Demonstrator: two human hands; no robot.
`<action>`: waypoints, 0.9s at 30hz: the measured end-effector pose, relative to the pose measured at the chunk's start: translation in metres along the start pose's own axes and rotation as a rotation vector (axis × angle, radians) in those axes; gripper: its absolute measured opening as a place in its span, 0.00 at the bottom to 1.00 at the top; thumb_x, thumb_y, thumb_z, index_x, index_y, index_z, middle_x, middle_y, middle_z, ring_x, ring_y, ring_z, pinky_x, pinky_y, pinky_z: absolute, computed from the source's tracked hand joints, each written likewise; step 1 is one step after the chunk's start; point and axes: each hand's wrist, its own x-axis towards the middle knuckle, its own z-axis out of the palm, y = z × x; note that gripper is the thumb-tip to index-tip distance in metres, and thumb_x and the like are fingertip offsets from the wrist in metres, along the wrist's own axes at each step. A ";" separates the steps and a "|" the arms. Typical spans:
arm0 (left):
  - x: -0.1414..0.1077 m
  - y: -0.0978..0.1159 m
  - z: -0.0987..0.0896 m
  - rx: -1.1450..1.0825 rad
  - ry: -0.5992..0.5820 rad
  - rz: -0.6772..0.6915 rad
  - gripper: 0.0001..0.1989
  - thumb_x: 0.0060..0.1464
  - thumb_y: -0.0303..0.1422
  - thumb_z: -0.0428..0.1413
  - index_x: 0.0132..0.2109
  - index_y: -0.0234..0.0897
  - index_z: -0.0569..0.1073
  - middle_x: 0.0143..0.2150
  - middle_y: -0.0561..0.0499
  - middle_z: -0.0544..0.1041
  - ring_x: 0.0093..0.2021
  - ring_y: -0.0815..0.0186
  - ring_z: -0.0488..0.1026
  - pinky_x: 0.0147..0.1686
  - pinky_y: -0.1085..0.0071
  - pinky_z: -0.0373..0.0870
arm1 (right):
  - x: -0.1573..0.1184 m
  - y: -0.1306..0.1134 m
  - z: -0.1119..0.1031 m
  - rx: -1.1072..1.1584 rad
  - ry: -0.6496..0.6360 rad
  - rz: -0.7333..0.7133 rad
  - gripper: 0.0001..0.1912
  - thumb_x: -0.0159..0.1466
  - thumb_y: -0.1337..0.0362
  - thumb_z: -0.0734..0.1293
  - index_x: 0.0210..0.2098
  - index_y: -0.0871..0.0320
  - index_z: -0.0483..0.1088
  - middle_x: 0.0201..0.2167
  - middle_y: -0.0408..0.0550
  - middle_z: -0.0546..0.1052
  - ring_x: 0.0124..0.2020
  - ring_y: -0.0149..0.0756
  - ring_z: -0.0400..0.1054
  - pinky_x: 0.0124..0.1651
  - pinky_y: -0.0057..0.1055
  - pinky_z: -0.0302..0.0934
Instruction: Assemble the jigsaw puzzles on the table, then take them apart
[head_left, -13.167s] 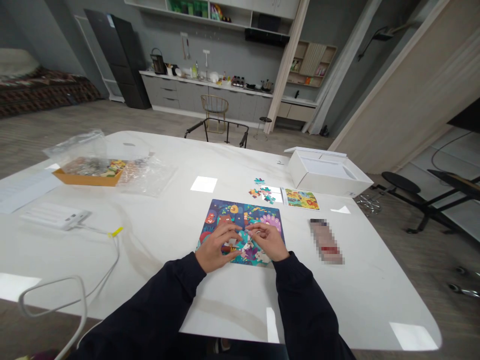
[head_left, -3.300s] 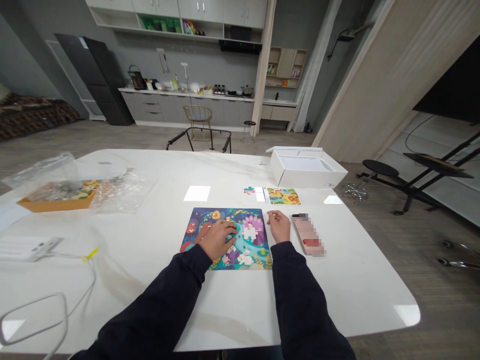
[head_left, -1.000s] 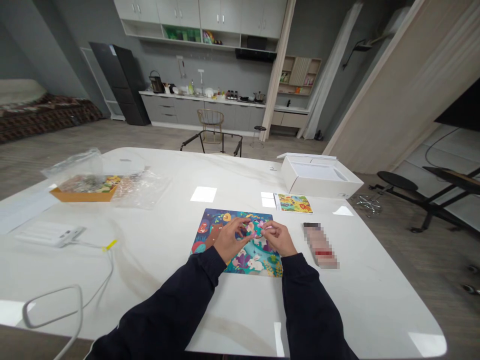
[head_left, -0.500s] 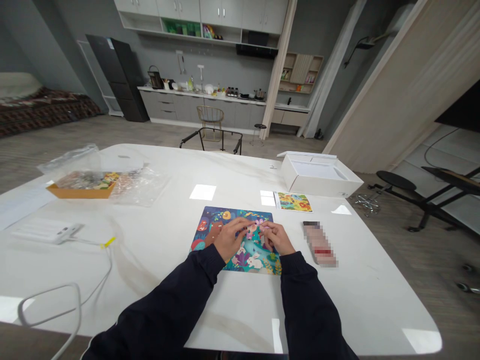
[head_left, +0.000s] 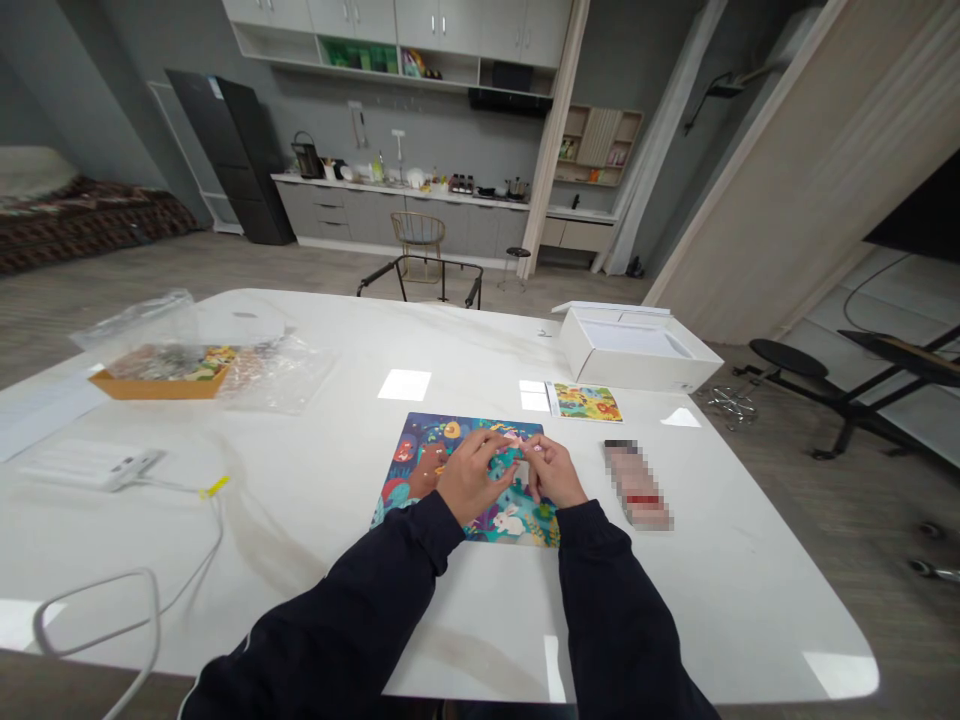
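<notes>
While L hand (head_left: 471,478) & R hand (head_left: 552,475) angle inward over jigsaw puzzle (head_left: 416,470) on desk (head_left: 300,560), wrists low, fingers (head_left: 531,452) pinched together near centre, any held piece unclear

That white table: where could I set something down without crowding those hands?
The white table has a bare patch between the jigsaw puzzle and the white power strip, and another in front of the blurred flat object, towards the table's right edge. It is crowded over the puzzle, where the left hand and right hand meet.
</notes>
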 end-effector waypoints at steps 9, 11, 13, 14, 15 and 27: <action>-0.017 -0.023 0.021 0.141 -0.450 0.075 0.18 0.61 0.25 0.56 0.54 0.45 0.79 0.57 0.48 0.79 0.58 0.52 0.67 0.59 0.49 0.69 | 0.011 0.027 -0.035 -0.256 0.741 -0.064 0.23 0.63 0.42 0.63 0.33 0.57 0.72 0.24 0.51 0.82 0.16 0.36 0.68 0.20 0.30 0.56; -0.019 -0.022 0.022 0.170 -0.469 0.063 0.20 0.61 0.24 0.54 0.56 0.47 0.79 0.59 0.49 0.78 0.61 0.51 0.65 0.61 0.47 0.67 | 0.013 0.033 -0.037 -0.301 0.721 -0.057 0.22 0.63 0.43 0.63 0.31 0.57 0.73 0.23 0.50 0.82 0.18 0.38 0.70 0.22 0.30 0.58; -0.020 -0.021 0.021 0.196 -0.470 0.075 0.21 0.61 0.23 0.54 0.56 0.48 0.79 0.60 0.48 0.77 0.62 0.49 0.63 0.61 0.44 0.65 | 0.014 0.038 -0.037 -0.319 0.677 -0.079 0.21 0.63 0.44 0.63 0.31 0.56 0.73 0.23 0.49 0.81 0.19 0.38 0.70 0.23 0.30 0.58; -0.020 -0.021 0.020 0.210 -0.467 0.083 0.22 0.60 0.22 0.54 0.56 0.48 0.79 0.60 0.47 0.76 0.63 0.48 0.63 0.60 0.43 0.65 | 0.014 0.039 -0.037 -0.319 0.660 -0.096 0.21 0.63 0.44 0.63 0.31 0.55 0.73 0.22 0.49 0.81 0.19 0.38 0.70 0.23 0.30 0.58; -0.020 -0.020 0.019 0.223 -0.463 0.089 0.23 0.59 0.22 0.54 0.56 0.49 0.79 0.61 0.47 0.75 0.63 0.47 0.62 0.60 0.42 0.65 | 0.014 0.040 -0.037 -0.317 0.651 -0.109 0.20 0.63 0.44 0.63 0.31 0.54 0.72 0.22 0.48 0.81 0.19 0.38 0.70 0.22 0.30 0.57; -0.016 -0.037 -0.009 0.210 -0.349 -0.079 0.26 0.62 0.35 0.57 0.66 0.45 0.67 0.67 0.42 0.69 0.65 0.47 0.63 0.62 0.45 0.63 | 0.014 0.043 -0.044 -0.246 0.659 -0.011 0.21 0.62 0.43 0.64 0.33 0.56 0.73 0.23 0.47 0.81 0.13 0.32 0.60 0.17 0.28 0.53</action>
